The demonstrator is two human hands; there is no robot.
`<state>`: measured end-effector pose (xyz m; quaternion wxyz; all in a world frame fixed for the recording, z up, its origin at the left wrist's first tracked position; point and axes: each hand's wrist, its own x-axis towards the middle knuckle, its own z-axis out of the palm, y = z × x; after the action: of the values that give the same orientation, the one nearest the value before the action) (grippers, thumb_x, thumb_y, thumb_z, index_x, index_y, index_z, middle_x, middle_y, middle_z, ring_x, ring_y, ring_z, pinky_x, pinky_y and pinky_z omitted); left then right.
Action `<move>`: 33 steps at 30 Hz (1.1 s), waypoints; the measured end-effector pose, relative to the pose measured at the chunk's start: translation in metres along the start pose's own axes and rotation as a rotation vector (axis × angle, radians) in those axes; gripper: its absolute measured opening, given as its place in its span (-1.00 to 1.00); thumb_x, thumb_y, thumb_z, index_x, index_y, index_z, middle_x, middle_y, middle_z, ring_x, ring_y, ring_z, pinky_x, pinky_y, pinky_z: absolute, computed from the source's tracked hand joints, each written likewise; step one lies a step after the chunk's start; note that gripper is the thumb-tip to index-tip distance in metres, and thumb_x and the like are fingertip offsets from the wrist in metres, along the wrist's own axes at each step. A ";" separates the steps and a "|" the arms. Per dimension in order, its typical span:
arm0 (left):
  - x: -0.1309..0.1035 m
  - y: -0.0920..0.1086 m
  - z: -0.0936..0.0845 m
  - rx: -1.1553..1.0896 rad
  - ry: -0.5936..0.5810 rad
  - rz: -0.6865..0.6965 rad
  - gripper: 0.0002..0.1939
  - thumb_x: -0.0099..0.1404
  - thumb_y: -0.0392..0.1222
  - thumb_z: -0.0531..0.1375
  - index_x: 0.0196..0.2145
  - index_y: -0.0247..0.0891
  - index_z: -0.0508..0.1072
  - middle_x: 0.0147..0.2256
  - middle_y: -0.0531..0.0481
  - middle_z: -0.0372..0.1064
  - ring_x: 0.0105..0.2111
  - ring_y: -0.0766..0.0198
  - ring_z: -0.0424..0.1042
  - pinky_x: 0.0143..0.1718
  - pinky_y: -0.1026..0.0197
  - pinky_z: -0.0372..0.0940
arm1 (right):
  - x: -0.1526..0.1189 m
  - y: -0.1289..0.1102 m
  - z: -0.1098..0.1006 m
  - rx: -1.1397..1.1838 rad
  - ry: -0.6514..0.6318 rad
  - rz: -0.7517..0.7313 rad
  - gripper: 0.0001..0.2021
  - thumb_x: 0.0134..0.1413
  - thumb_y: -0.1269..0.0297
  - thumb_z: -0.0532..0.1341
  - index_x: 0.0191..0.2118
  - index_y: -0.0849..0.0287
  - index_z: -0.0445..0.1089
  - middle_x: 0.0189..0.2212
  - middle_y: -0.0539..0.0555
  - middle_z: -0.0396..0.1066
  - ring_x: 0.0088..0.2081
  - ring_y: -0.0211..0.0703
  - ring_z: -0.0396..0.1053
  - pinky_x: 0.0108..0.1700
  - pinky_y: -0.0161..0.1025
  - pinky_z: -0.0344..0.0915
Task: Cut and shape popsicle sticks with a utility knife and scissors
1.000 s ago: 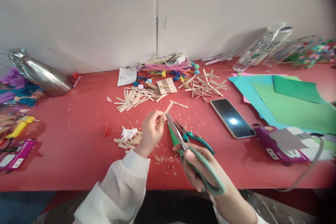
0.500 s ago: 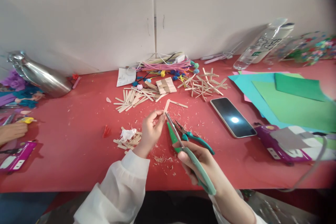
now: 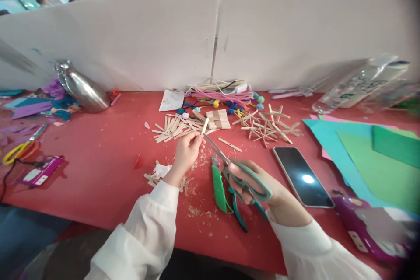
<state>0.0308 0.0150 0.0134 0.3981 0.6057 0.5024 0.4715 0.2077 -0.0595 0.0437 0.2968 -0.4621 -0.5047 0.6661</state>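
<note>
My left hand (image 3: 187,152) pinches a wooden craft stick (image 3: 205,126) that points up and away from me. In my right hand (image 3: 254,179) are green-handled scissors (image 3: 219,150), their blades reaching to the stick just above my left fingertips. Whether the blades touch the wood I cannot tell. Below the scissors lie a green utility knife (image 3: 219,188) and teal-handled pliers (image 3: 240,216), partly hidden by my right hand. Wood shavings (image 3: 196,211) are scattered on the red table (image 3: 111,175). A loose craft stick (image 3: 229,144) lies just beyond the blades.
Behind my hands are a pile of craft sticks (image 3: 172,127), a bundled stack (image 3: 218,119) and joined sticks (image 3: 269,124). To the right lie a phone (image 3: 303,177) and coloured paper (image 3: 377,162). A steel flask (image 3: 85,89), yellow scissors (image 3: 24,146) and a purple power strip (image 3: 44,170) are left.
The view has shifted, showing more beyond the partition. My right hand has turned the scissors, and their handles are now spread wider. The other person's hand at far left is gone from view.
</note>
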 end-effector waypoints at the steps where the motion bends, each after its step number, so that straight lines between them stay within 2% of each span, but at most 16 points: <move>1: 0.002 -0.001 0.002 0.023 0.008 0.001 -0.78 0.22 -0.09 0.01 -0.45 -0.27 0.29 -0.57 0.08 0.25 -0.62 0.39 0.24 -0.56 0.34 0.17 | 0.001 0.002 -0.001 0.006 -0.010 -0.006 -0.57 0.01 -0.15 0.08 -0.31 0.20 0.25 -0.71 -0.17 0.15 -0.77 -0.42 0.12 -0.73 -0.43 -0.01; 5: 0.000 -0.006 0.007 0.129 0.039 0.015 -0.77 0.23 -0.13 0.01 -0.54 -0.26 0.23 -0.63 0.14 0.10 -0.62 0.40 0.11 -0.56 0.36 0.04 | 0.004 0.015 0.002 0.022 -0.036 0.027 -0.51 0.05 -0.21 -0.05 -0.25 0.18 0.19 -0.72 -0.19 0.09 -0.78 -0.38 0.07 -0.73 -0.39 0.02; 8: -0.004 -0.010 0.006 0.171 0.014 0.012 -0.77 0.25 -0.15 0.01 -0.52 -0.26 0.25 -0.64 0.15 0.07 -0.62 0.40 0.08 -0.55 0.35 0.01 | 0.006 0.019 0.005 -0.011 -0.030 0.059 -0.53 0.02 -0.22 -0.01 -0.35 0.16 0.18 -0.72 -0.18 0.12 -0.78 -0.39 0.08 -0.72 -0.38 0.05; 11: -0.006 -0.010 0.004 0.194 -0.009 0.019 -0.77 0.27 -0.15 -0.01 -0.50 -0.26 0.26 -0.64 0.15 0.05 -0.62 0.40 0.07 -0.56 0.35 0.00 | 0.007 0.020 0.009 -0.060 -0.012 0.085 -0.55 -0.02 -0.21 0.06 -0.41 0.15 0.16 -0.74 -0.17 0.14 -0.78 -0.40 0.09 -0.72 -0.40 0.02; 16: -0.007 -0.008 0.001 0.222 -0.015 0.074 -0.76 0.30 -0.18 -0.03 -0.52 -0.25 0.23 -0.63 0.15 0.02 -0.62 0.41 0.04 -0.57 0.35 0.00 | 0.008 0.024 0.014 -0.094 0.037 0.128 -0.53 -0.05 -0.20 0.10 -0.30 0.16 0.17 -0.75 -0.22 0.09 -0.78 -0.43 0.04 -0.72 -0.43 0.00; 22: -0.008 -0.008 0.001 0.237 0.003 0.127 -0.76 0.31 -0.16 -0.03 -0.49 -0.25 0.24 -0.59 0.11 0.10 -0.59 0.39 0.10 -0.54 0.35 0.06 | 0.006 0.023 0.013 0.046 -0.013 0.163 -0.46 -0.08 -0.26 0.07 -0.24 0.17 0.16 -0.76 -0.20 0.13 -0.81 -0.41 0.05 -0.76 -0.41 0.01; 26: -0.009 -0.008 0.001 0.166 0.001 0.051 -0.74 0.31 -0.09 -0.02 -0.49 -0.25 0.24 -0.58 0.11 0.12 -0.57 0.39 0.12 -0.52 0.34 0.07 | 0.005 0.020 0.015 0.040 0.009 0.139 -0.50 -0.06 -0.22 0.08 -0.28 0.18 0.19 -0.77 -0.19 0.13 -0.80 -0.40 0.06 -0.75 -0.40 0.02; 30: -0.008 -0.008 0.003 -0.054 -0.022 -0.112 -0.63 0.28 0.05 -0.02 -0.54 -0.25 0.24 -0.64 0.14 0.04 -0.65 0.42 0.05 -0.61 0.33 -0.01 | 0.004 0.019 0.017 0.003 0.010 0.109 -0.53 -0.04 -0.18 0.09 -0.27 0.18 0.21 -0.78 -0.20 0.14 -0.79 -0.40 0.07 -0.72 -0.40 0.02; 33: -0.005 -0.011 0.004 -0.250 -0.036 -0.241 -0.64 0.20 0.09 0.07 -0.54 -0.27 0.27 -0.65 0.14 0.07 -0.68 0.46 0.02 -0.64 0.33 -0.06 | 0.004 0.020 0.016 0.020 -0.005 0.109 -0.51 -0.06 -0.20 0.09 -0.26 0.18 0.19 -0.79 -0.21 0.12 -0.80 -0.40 0.06 -0.73 -0.40 0.01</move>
<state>0.0314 0.0123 0.0009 0.5329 0.4951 0.5018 0.4681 0.1928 -0.0683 0.0247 0.2634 -0.4841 -0.4727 0.6876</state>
